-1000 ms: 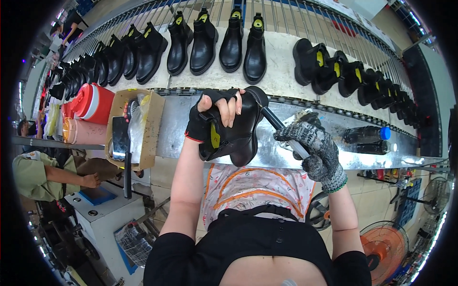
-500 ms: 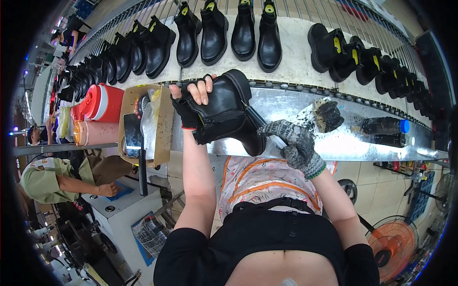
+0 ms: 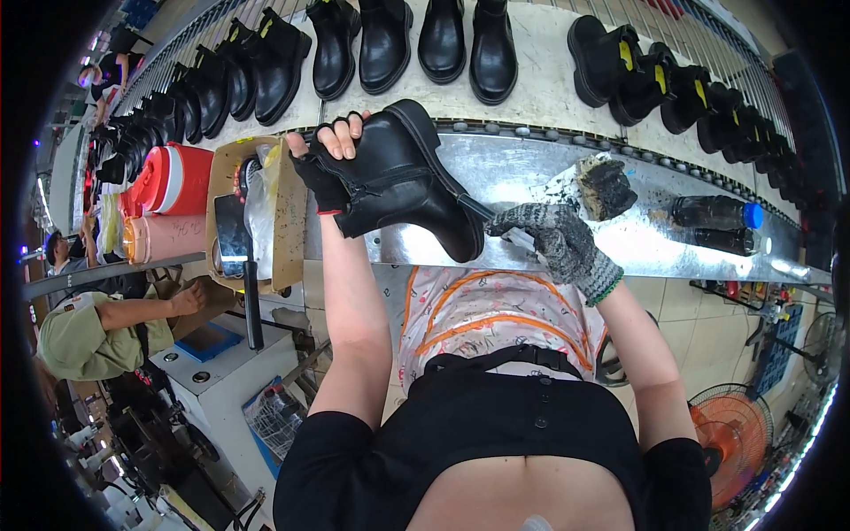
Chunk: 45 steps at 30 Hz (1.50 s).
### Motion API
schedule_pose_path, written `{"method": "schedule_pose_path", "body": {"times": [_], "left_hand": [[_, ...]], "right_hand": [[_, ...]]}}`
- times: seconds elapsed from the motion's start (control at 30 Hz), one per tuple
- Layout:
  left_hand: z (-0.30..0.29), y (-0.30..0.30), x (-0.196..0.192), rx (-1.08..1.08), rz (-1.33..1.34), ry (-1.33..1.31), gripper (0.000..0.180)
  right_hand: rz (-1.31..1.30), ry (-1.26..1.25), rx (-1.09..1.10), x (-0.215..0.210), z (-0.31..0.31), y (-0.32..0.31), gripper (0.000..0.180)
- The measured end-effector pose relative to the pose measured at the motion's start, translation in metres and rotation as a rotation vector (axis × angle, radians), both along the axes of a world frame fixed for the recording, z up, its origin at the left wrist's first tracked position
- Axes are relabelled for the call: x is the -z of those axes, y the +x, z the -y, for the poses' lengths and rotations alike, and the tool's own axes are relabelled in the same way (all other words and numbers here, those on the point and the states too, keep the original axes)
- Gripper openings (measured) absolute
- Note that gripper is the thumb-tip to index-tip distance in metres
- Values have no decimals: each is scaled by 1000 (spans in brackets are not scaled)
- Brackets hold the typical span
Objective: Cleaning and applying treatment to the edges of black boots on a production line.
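A black leather ankle boot (image 3: 390, 181) is held up above the metal bench, tilted so its sole faces right and its toe points down toward me. My left hand (image 3: 329, 164), in a black fingerless glove, grips it at the opening; some fingers lie over the upper and the thumb is apart. My right hand (image 3: 560, 248) wears a grey knitted glove and is closed around a slim pen-like tool (image 3: 478, 208) with a dark barrel. The tool's tip touches the boot where upper and sole meet, toward the forefoot.
Finished-looking black boots (image 3: 385, 53) line the conveyor (image 3: 540, 53) beyond the bench. A blackened block (image 3: 606, 188) and dark bottles (image 3: 717, 212) stand at right. At left are a cardboard box (image 3: 296, 217), a red jug (image 3: 181, 177) and a co-worker's arm (image 3: 133, 311). An orange fan (image 3: 730, 434) is lower right.
The boot has shifted left and turned a little. The tool's tip has moved along the sole edge toward the toe. At left, the co-worker's hand has lifted off a blue-edged pad.
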<state>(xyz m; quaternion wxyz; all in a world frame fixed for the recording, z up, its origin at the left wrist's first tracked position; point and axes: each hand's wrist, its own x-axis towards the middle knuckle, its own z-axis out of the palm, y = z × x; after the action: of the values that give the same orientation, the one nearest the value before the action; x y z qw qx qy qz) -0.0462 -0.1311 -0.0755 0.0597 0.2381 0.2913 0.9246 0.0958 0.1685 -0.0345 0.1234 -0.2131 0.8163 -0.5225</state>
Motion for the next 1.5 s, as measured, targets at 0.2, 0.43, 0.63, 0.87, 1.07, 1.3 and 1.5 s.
{"method": "schedule_pose_path", "body": {"times": [0.2, 0.43, 0.63, 0.87, 1.07, 1.3, 1.5], "left_hand": [[10, -11, 12, -9, -1, -45, 74], [22, -34, 25, -101, 151, -275, 71], [-9, -48, 67, -572, 122, -432, 68], [-12, -30, 49, -1059, -231, -1341, 51], [-5, 11, 30, -993, -207, -1248, 71], [-5, 79, 16, -1100, -125, -1314, 86], [-23, 135, -3, -1072, -107, -1454, 81]], "right_hand": [[101, 46, -33, 9, -22, 14, 42], [106, -123, 91, 27, -32, 35, 34], [1047, -1084, 371, 94, -47, 52, 59], [921, -988, 593, 80, -43, 61, 80], [795, -842, 728, 65, -50, 55, 78], [661, -695, 823, 37, -37, 48, 76], [460, -472, 810, 43, -36, 53, 62]]}}
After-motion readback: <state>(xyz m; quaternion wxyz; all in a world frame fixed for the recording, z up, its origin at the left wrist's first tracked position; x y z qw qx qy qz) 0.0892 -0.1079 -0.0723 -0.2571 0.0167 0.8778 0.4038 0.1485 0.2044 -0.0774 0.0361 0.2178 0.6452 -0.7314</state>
